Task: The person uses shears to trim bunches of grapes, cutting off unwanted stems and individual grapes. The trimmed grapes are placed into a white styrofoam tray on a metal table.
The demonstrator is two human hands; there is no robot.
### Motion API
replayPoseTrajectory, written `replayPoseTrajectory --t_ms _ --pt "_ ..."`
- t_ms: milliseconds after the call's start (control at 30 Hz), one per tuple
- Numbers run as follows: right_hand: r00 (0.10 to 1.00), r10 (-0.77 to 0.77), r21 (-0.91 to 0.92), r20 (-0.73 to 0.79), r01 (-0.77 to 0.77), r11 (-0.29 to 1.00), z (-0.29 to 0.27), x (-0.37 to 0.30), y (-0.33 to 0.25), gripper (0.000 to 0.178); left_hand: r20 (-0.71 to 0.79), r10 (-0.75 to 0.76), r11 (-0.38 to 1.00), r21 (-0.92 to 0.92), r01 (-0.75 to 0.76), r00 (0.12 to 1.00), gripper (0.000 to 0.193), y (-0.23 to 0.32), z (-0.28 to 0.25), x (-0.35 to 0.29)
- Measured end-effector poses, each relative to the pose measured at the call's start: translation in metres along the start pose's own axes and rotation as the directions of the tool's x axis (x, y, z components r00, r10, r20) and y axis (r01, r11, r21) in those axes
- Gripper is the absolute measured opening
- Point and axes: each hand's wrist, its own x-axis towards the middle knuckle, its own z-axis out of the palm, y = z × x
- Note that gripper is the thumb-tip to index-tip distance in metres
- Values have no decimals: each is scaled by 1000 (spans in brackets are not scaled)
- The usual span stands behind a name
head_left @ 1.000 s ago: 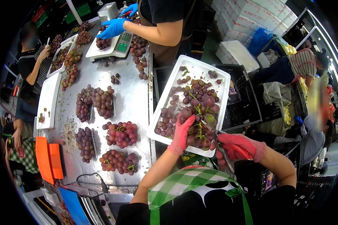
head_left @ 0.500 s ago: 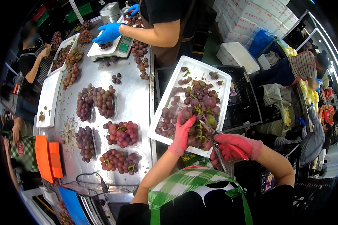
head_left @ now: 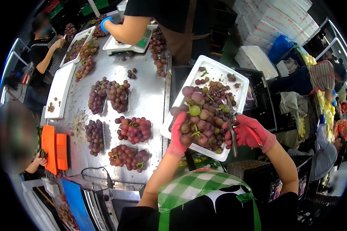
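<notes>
My left hand, in a pink glove, grips a bunch of grapes by its left side and holds it above a white foam tray. The bunch is purple-brown, with a pale green grape near its upper part and green stems showing. In my right hand, also gloved, is a pair of pruning scissors with red handles. The blades point up along the right side of the bunch; whether they touch it I cannot tell. Loose grapes and small clusters lie in the tray.
On the metal table at left sit several clear boxes of grapes, an orange plastic stand and a scale. A co-worker's arm reaches over the scale. Black crates stand right of the tray; white foam boxes are stacked behind.
The scissors have come out from among the stems to the right of the bunch. My left hand has turned and raised the bunch. The co-worker's gloved hand has moved off the scale.
</notes>
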Motion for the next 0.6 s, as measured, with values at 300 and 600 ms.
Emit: replayPoseTrajectory --t_ms 300,600 --pt "997 77 -71 5 -77 995 -13 28 18 42 578 185 982 -144 -124 794 46 76 -3 2" --pt "993 104 73 59 -108 991 -33 31 43 48 71 429 895 105 -434 901 42 167 -80 71"
